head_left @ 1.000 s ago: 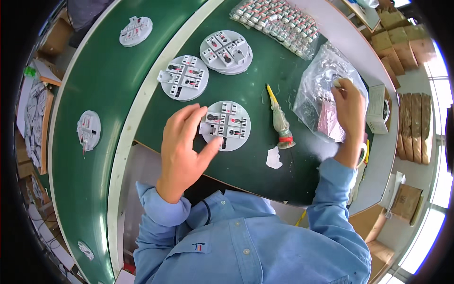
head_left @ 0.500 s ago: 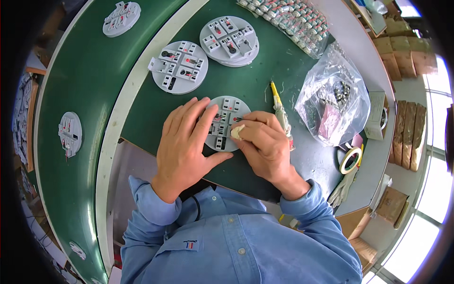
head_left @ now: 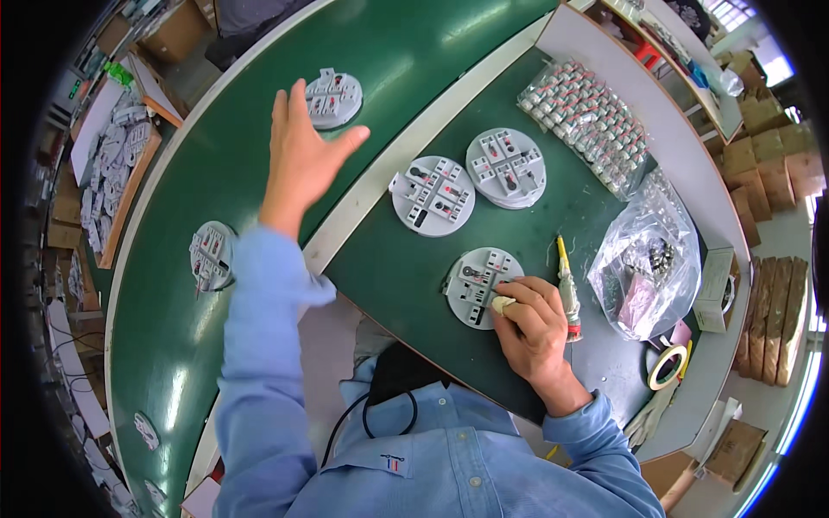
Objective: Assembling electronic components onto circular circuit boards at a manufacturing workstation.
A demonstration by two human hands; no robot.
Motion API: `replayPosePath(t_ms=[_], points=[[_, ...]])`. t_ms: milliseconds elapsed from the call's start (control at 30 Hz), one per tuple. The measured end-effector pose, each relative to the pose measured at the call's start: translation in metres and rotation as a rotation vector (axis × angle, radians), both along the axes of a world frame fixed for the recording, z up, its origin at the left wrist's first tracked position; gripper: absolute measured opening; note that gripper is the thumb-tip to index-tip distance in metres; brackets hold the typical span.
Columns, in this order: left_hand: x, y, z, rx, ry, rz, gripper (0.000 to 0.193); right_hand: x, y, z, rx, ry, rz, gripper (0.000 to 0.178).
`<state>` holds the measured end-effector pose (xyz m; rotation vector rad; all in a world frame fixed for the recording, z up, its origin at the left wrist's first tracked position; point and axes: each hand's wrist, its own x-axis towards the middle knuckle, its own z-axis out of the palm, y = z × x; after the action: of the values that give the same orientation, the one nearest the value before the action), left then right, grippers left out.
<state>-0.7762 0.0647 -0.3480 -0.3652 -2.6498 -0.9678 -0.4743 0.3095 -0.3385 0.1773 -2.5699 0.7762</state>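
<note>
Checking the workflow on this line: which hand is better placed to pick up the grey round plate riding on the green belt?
Left. The left hand is stretched open over the belt, just short of the round plate. The right hand rests on another plate on the bench.

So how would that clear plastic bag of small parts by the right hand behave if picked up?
The clear plastic bag looks thin and crinkled, so it would probably sag and shift shape. The small parts inside seem loose, likely sliding toward the lowest point. Its glossy film may be somewhat slippery.

A clear plastic bag (head_left: 649, 259) of small parts lies near a tape roll (head_left: 667, 367) and cardboard boxes (head_left: 777, 319)
</note>
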Motion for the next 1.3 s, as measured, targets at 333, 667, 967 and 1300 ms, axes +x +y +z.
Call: replayPosePath(t_ms=[333, 667, 967, 1300], points=[[0.008, 0.026, 0.017, 0.132, -0.205, -0.344, 0.109, -0.003, 0.006, 0.001, -0.013, 0.019, -0.015, 0.027], [0.122, 0.055, 0.026, 0.019, -0.047, -0.567, 0.099, -0.005, 0.005, 0.005, -0.059, -0.015, 0.051, 0.025], [0.214, 0.047, 0.007, 0.130, -0.190, -0.660, 0.103, -0.038, 0.087, 0.068, -0.200, -0.019, -0.419, 0.020], [0.218, 0.054, -0.001, 0.066, -0.120, -0.604, 0.101, -0.219, 0.196, 0.014, -0.086, -0.215, -0.666, 0.063]])
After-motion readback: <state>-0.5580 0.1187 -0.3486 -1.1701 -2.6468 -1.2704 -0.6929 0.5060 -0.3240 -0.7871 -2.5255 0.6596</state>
